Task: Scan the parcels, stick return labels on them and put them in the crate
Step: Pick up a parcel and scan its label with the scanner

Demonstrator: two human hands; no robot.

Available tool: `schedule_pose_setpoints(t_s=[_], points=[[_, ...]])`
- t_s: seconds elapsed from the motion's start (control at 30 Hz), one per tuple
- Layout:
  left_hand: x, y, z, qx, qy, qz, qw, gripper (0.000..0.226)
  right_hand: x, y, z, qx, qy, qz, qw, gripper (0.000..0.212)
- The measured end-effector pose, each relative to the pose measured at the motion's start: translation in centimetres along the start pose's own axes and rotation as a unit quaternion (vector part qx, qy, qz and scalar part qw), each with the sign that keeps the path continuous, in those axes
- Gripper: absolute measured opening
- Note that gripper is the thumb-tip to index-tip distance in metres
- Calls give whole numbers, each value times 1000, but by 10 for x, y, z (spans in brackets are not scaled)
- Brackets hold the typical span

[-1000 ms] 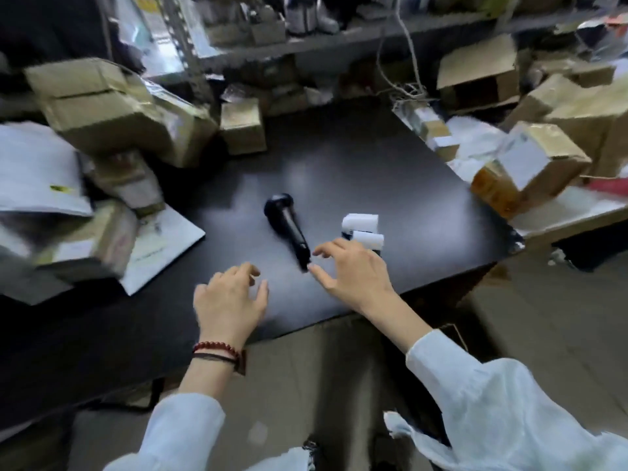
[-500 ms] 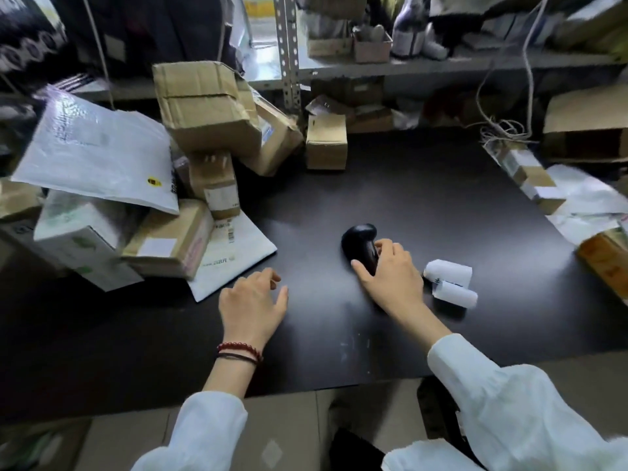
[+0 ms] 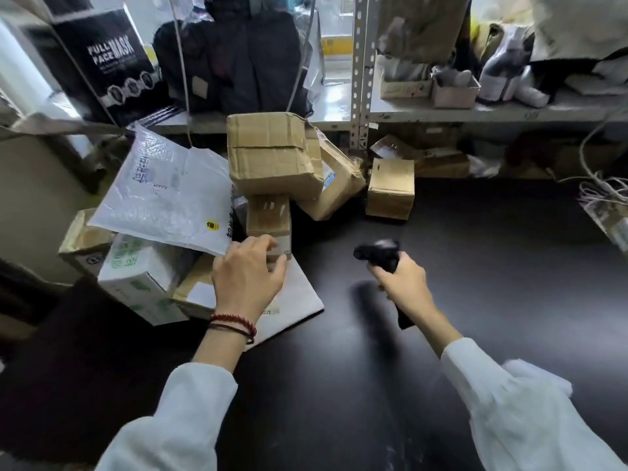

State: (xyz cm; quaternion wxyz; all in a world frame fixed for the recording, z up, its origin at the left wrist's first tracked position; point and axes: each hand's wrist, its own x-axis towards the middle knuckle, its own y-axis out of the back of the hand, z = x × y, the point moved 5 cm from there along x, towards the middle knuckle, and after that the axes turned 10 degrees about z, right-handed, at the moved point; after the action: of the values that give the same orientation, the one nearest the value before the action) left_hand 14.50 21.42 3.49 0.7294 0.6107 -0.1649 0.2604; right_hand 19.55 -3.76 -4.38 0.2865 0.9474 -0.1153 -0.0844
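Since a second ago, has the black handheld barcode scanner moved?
Yes. The scanner lay flat on the black table; now the right hand grips it, raised off that table, head toward the cardboard parcels.

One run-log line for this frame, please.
step: scan | right hand: grips scanner, held up | left hand: at small brown parcel, grip unclear

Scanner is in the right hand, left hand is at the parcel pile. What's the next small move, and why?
Probably close the left hand on the small brown box and ease it out onto the bare table. Its fingers are at the box's labelled near end, the right hand holds the scanner ready, and a larger box seems to rest on top, so pull gently.
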Motion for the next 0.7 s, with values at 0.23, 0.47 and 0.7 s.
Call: schedule_pose_setpoints(t_s=[0.23, 0.47, 0.7], points=[[79, 28, -14, -13, 18, 3, 1000, 50, 24, 11, -114, 202, 99, 15, 974, 39], [123, 2, -35, -124, 90, -99, 983, 73, 54, -17, -173, 176, 172, 3, 969, 59], [125, -12, -39, -265, 103, -75, 956, 71, 58, -41, -183, 183, 185, -28, 965, 63]])
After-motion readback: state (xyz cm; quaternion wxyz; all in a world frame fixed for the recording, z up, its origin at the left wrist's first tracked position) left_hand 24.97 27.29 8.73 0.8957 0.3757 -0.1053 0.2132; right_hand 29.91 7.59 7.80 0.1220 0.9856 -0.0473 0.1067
